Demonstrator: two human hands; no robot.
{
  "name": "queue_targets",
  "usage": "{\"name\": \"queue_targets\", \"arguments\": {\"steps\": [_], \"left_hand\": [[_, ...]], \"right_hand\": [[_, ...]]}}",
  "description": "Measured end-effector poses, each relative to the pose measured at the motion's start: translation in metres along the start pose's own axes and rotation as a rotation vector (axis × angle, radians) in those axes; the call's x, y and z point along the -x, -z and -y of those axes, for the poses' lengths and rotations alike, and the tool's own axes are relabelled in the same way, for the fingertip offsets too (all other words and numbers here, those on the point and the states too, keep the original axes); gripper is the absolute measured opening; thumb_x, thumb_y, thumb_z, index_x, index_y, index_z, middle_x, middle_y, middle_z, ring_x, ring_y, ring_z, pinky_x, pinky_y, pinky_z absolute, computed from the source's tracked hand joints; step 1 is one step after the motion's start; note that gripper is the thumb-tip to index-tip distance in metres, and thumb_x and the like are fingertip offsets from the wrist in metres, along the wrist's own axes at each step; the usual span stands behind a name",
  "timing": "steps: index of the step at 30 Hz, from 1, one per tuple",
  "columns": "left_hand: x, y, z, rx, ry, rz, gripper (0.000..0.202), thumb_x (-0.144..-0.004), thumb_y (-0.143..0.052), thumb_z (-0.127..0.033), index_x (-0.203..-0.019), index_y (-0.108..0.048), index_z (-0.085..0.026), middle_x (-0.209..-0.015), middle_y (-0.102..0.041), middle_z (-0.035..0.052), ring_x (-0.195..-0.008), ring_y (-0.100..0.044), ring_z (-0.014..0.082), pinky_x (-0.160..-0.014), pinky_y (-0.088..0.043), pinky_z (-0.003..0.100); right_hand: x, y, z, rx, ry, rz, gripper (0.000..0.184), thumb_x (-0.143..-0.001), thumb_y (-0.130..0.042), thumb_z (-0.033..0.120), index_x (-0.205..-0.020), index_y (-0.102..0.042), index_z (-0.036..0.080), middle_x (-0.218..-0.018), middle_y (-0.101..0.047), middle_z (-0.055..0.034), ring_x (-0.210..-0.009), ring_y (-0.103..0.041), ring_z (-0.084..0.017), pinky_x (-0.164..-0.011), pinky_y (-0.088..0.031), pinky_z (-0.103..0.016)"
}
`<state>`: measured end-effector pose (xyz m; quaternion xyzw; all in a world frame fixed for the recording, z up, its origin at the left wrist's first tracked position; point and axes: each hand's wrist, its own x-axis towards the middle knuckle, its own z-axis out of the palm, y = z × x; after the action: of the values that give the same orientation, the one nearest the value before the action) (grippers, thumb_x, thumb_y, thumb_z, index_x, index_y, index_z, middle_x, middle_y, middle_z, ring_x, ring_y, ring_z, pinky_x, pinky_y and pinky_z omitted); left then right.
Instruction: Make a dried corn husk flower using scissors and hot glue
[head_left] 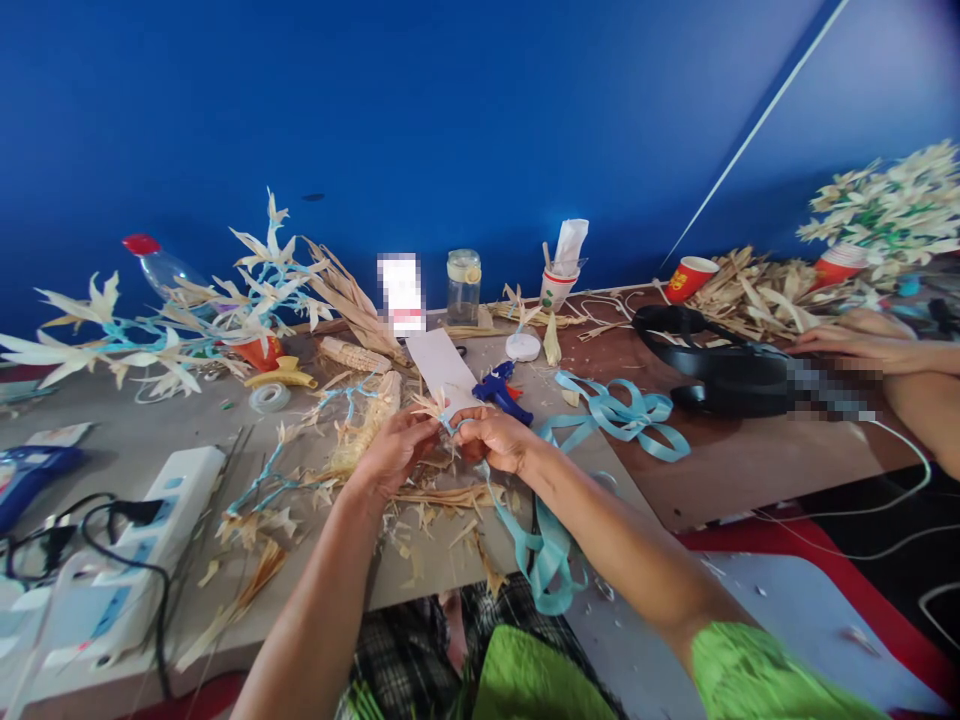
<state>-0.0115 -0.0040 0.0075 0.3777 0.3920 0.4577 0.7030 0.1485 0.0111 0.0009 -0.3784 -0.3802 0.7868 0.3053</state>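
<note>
Near the table's front middle, my left hand [401, 445] is closed in a pinch on a small pale corn husk flower [433, 402]. Against it, my right hand [495, 437] pinches light blue ribbon [551, 565] at the flower's base. The rest of this ribbon hangs from the right hand over the table edge, and a looped heap lies to the right. The flower's lower end is hidden behind my fingers. A blue glue gun [501, 392] lies just beyond my right hand. Corn cobs [375, 410] lie beyond my left hand.
Blue-wrapped branches with husk flowers [274, 265] stand at back left. A white power strip [142, 550] with cables lies front left. A glass jar [463, 290] and paper cup [559, 285] stand along the wall. Black headgear [727, 370] lies right, near another person's arm [900, 355].
</note>
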Motion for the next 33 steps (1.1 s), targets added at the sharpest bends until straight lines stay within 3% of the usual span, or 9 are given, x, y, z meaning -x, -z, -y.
{"name": "queue_targets", "arguments": {"steps": [5, 9, 14, 17, 20, 23, 26, 29, 33], "left_hand": [[0.000, -0.005, 0.007, 0.114, 0.040, 0.033, 0.029, -0.058, -0.082, -0.023, -0.082, -0.072, -0.012, -0.074, -0.065, 0.0038, -0.054, -0.047, 0.0045, -0.050, -0.037, 0.017], [-0.001, -0.007, 0.014, 0.154, 0.059, 0.044, 0.028, -0.056, -0.083, -0.021, -0.081, -0.073, -0.014, -0.071, -0.066, 0.0037, -0.062, -0.056, 0.0091, -0.061, -0.045, 0.020], [-0.002, -0.009, 0.013, 0.159, -0.004, 0.047, 0.022, -0.052, -0.085, -0.023, -0.064, -0.068, -0.015, -0.066, -0.065, 0.0011, -0.059, -0.055, 0.0083, -0.058, -0.044, 0.019], [-0.001, -0.008, 0.013, 0.121, -0.019, 0.050, 0.022, -0.056, -0.083, -0.025, -0.065, -0.066, -0.013, -0.064, -0.062, 0.0006, -0.060, -0.054, 0.0078, -0.061, -0.043, 0.019], [-0.001, -0.007, 0.015, 0.036, -0.036, 0.031, 0.025, -0.060, -0.080, -0.030, -0.071, -0.065, -0.013, -0.068, -0.062, 0.0015, -0.063, -0.055, 0.0089, -0.064, -0.043, 0.020], [-0.003, -0.007, 0.017, -0.124, -0.082, -0.060, 0.031, -0.063, -0.076, -0.039, -0.074, -0.062, -0.013, -0.066, -0.059, 0.0001, -0.059, -0.051, 0.0088, -0.057, -0.039, 0.020], [-0.005, -0.009, 0.018, -0.312, -0.123, -0.187, 0.029, -0.068, -0.070, -0.040, -0.074, -0.058, -0.014, -0.054, -0.047, -0.0056, -0.047, -0.038, 0.0063, -0.046, -0.028, 0.019], [-0.006, -0.011, 0.018, -0.434, -0.171, -0.253, 0.024, -0.073, -0.063, -0.037, -0.069, -0.054, -0.015, -0.050, -0.042, -0.0066, -0.044, -0.034, 0.0061, -0.044, -0.025, 0.020], [-0.008, -0.010, 0.020, -0.523, -0.199, -0.291, 0.022, -0.076, -0.060, -0.035, -0.068, -0.050, -0.017, -0.048, -0.044, -0.0063, -0.042, -0.037, 0.0068, -0.043, -0.026, 0.020]], "right_hand": [[0.003, 0.007, 0.003, -0.101, 0.040, 0.259, 0.023, -0.058, -0.060, 0.015, -0.057, -0.037, 0.019, -0.034, -0.025, 0.0135, -0.033, -0.015, -0.002, -0.040, -0.018, -0.019], [0.000, 0.011, 0.000, -0.130, 0.029, 0.296, 0.018, -0.060, -0.059, 0.014, -0.063, -0.042, 0.019, -0.035, -0.024, 0.0139, -0.033, -0.014, -0.002, -0.039, -0.018, -0.020], [-0.002, 0.009, -0.002, -0.125, 0.004, 0.301, 0.020, -0.059, -0.060, 0.014, -0.062, -0.040, 0.019, -0.036, -0.024, 0.0137, -0.034, -0.016, -0.003, -0.040, -0.017, -0.020], [0.000, 0.006, -0.001, -0.080, -0.001, 0.233, 0.018, -0.058, -0.061, 0.016, -0.062, -0.044, 0.018, -0.036, -0.028, 0.0129, -0.035, -0.018, -0.003, -0.041, -0.018, -0.020], [0.001, 0.002, 0.000, 0.011, 0.018, 0.061, 0.012, -0.058, -0.060, 0.018, -0.061, -0.049, 0.017, -0.039, -0.034, 0.0103, -0.038, -0.025, -0.004, -0.043, -0.020, -0.021], [0.001, -0.002, -0.002, 0.214, 0.124, -0.146, 0.006, -0.061, -0.059, 0.021, -0.063, -0.056, 0.016, -0.046, -0.044, 0.0068, -0.043, -0.033, -0.006, -0.045, -0.024, -0.021], [0.001, -0.004, -0.003, 0.476, 0.259, -0.299, 0.012, -0.063, -0.060, 0.024, -0.069, -0.065, 0.014, -0.054, -0.053, 0.0042, -0.051, -0.040, -0.008, -0.050, -0.028, -0.021], [0.002, -0.006, -0.004, 0.567, 0.321, -0.327, 0.016, -0.065, -0.061, 0.026, -0.072, -0.067, 0.013, -0.059, -0.056, 0.0029, -0.056, -0.043, -0.009, -0.054, -0.031, -0.021], [-0.001, -0.004, -0.005, 0.376, 0.306, -0.291, 0.019, -0.063, -0.062, 0.032, -0.068, -0.063, 0.014, -0.056, -0.052, 0.0039, -0.053, -0.039, -0.008, -0.053, -0.029, -0.021]]}}
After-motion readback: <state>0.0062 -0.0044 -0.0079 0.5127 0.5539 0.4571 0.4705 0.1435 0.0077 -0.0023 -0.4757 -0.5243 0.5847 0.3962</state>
